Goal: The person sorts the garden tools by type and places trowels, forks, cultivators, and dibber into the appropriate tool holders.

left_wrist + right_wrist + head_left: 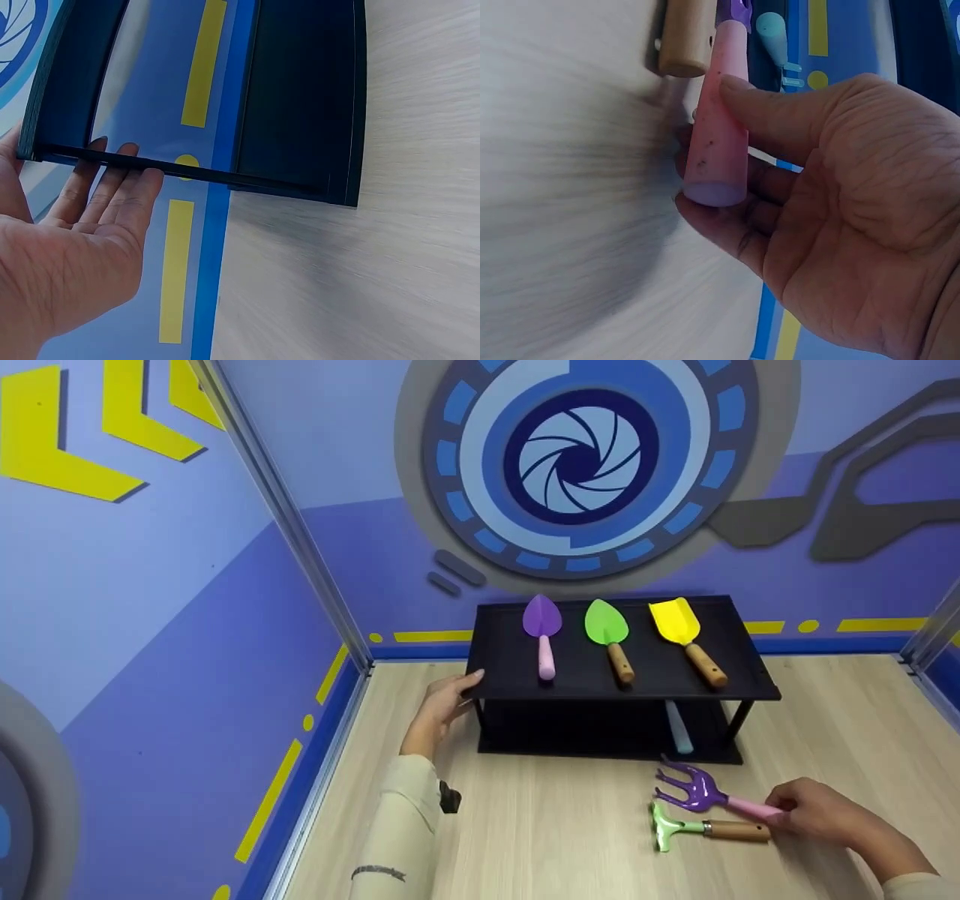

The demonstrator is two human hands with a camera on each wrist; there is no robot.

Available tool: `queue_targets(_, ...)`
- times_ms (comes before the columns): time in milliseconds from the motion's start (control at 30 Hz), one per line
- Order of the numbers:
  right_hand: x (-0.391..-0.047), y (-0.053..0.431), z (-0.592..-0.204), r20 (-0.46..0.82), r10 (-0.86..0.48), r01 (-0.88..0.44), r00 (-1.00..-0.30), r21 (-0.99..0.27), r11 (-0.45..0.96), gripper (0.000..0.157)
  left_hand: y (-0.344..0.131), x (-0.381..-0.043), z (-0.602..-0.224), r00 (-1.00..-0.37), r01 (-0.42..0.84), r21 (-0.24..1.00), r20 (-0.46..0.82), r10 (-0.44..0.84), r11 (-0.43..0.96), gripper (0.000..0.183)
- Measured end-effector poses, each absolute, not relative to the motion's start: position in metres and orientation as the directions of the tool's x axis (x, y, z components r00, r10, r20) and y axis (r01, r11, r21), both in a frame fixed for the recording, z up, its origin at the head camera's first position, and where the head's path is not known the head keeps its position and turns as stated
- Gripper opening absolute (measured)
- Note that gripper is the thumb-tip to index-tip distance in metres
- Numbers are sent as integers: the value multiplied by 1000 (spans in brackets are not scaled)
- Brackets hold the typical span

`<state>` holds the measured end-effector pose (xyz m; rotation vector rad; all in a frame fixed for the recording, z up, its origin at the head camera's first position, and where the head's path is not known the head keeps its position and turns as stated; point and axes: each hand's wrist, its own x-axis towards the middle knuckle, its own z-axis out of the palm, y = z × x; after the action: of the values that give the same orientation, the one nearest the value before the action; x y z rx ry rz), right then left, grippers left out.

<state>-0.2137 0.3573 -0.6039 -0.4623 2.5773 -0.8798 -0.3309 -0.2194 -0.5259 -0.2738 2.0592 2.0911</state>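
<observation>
My left hand (442, 706) grips the left end of a black two-tier shelf rack (517, 686), thumb over the upper shelf's edge. In the left wrist view its fingers (112, 191) lie against the rack's thin post (195, 172). At the right, my right hand (817, 812) pinches the pink handle (721, 127) of a purple hand rake (699, 789) between thumb and fingers. The rake's tines point left, close in front of the rack. Just nearer to me, a green hoe-like tool (664, 826) with a wooden handle (739, 831) lies on the table.
Across the upper shelf lie a purple trowel (542, 619), a green trowel (606, 624) and a yellow shovel (677, 621). A light blue handle (679, 729) sticks out from the lower shelf. Printed panels (345, 562) wall in the wooden table (540, 840) behind and at the sides.
</observation>
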Motion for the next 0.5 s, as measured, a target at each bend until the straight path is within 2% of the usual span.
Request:
queue_targets(233, -214, 355, -599, -273, -430, -109, -861, -726, 679, 16, -218, -331, -526, -961, -278, 961, -278, 9, -6, 54)
queue_targets(500, -214, 346, -596, -289, -404, -21, -868, -792, 610, 29, -220, -331, -527, -961, -277, 961, -277, -4, -22, 47)
